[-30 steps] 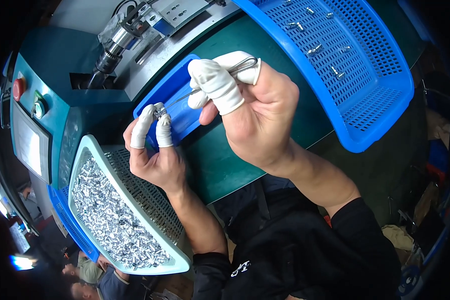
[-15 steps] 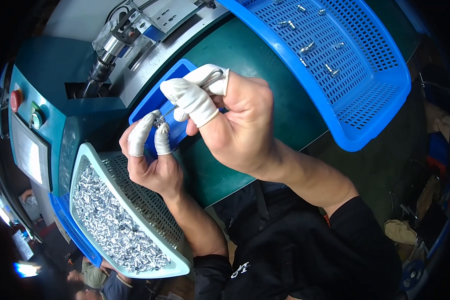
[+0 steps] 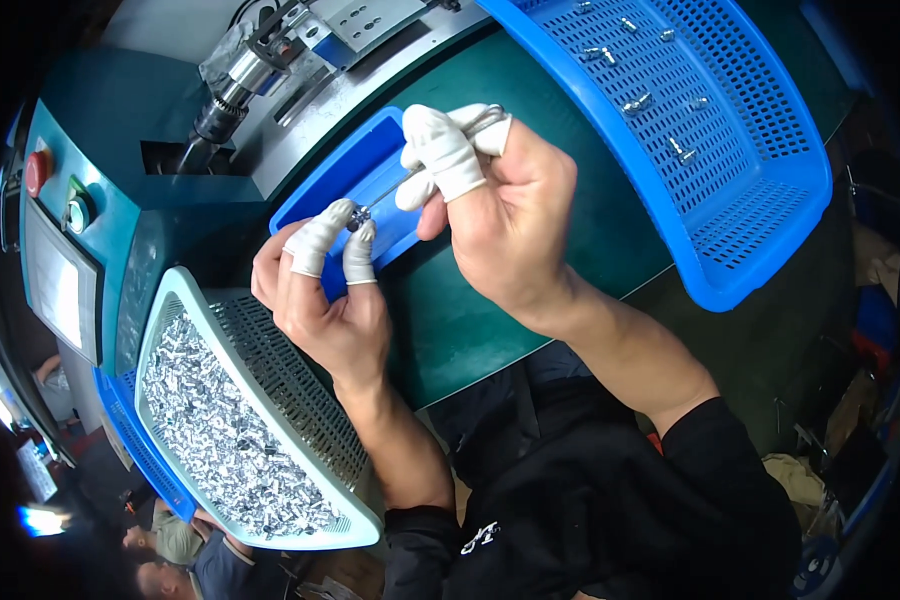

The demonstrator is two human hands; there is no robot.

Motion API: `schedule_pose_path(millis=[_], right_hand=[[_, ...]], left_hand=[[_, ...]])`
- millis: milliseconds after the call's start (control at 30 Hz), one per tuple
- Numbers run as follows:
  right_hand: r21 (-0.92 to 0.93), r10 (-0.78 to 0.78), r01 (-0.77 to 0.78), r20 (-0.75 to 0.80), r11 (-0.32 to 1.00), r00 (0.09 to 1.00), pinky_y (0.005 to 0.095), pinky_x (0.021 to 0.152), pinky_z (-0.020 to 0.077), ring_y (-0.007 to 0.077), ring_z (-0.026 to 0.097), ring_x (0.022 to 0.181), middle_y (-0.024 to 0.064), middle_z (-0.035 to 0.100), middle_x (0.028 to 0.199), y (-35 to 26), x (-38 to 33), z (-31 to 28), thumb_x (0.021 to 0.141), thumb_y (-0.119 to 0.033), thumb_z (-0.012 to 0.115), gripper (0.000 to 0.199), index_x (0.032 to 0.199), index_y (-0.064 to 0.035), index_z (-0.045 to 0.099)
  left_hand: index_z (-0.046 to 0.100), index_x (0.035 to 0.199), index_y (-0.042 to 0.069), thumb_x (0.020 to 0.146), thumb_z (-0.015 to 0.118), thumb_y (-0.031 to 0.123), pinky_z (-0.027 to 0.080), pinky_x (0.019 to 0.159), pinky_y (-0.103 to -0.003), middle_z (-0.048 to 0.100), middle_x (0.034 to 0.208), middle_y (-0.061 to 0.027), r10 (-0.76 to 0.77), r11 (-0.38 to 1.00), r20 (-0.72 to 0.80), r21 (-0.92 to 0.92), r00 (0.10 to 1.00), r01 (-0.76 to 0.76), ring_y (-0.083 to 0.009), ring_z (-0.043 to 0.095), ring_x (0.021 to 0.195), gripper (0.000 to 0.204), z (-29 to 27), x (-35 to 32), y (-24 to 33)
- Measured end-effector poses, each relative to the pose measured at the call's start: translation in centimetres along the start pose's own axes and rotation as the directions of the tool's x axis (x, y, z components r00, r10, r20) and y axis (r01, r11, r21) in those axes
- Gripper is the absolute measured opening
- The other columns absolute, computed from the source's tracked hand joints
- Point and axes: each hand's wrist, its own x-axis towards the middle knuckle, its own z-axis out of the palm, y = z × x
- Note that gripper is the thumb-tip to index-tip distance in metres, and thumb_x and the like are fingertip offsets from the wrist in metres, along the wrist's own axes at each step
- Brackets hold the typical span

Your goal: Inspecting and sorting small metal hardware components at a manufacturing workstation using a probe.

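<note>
So a tiny metal part (image 3: 358, 218) is pinched in the left hand (image 3: 328, 305) over the small blue bin (image 3: 332, 176), with a thin metal rod (image 3: 387, 189) gripped in the right hand (image 3: 510, 225), pointed at it.

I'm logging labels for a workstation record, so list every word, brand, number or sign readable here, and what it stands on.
Nothing reads clearly enough to quote.
White lettering-like mark on the black fabric top: skewed, too unclear to read.
Pale rectangular display on the teal machine housing: washed out, no text legible.
Round red button and round green switch: any markings too small to read.
</note>
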Motion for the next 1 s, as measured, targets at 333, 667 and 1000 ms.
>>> schedule_pose_path(millis=[333,667,1000], right_hand=[[-0.096,-0.429,0.428,0.009,0.899,0.903,0.0154,0.044,0.0373,0.0029,0.045,0.046,0.0041,0.056,0.062,0.0,1.7,-0.4,0.1,-0.018,0.041,0.027,0.084,0.0009,0.052],[-0.103,-0.303,0.303,0.016,0.947,0.953,0.0157,0.043,0.0384,0.002,0.045,0.047,0.0045,0.058,0.064,0.0,0.1,-0.4,0.099,-0.016,0.045,0.025,0.084,0.0012,0.055],[-0.071,-0.232,0.229,-0.032,0.971,0.972,0.0156,0.043,0.0386,0.002,0.045,0.046,0.0049,0.059,0.063,0.2,0.0,-0.9,0.098,-0.014,0.047,0.023,0.084,0.0013,0.056]], left_hand=[[0.07,0.093,0.009,0.071,0.076,0.008,0.037,0.088,-0.034,0.065,0.089,-0.0069,-0.181,0.983,0.141,-0.001,0.973,0.183,-0.0223,0.057,0.093,0.023,-1.5,-0.4,-0.7],[0.065,0.099,0.002,0.077,0.07,0.0,0.044,0.085,-0.031,0.066,0.096,-0.0099,-0.221,0.943,0.035,-0.246,0.975,0.222,-0.0203,0.061,0.091,0.023,-0.5,-0.5,-0.2],[0.068,0.09,0.006,0.07,0.075,0.009,0.042,0.085,-0.037,0.068,0.09,-0.006,-0.097,0.995,0.073,0.039,0.993,0.095,-0.0245,0.06,0.09,0.021,-1.0,1.0,-0.3]])
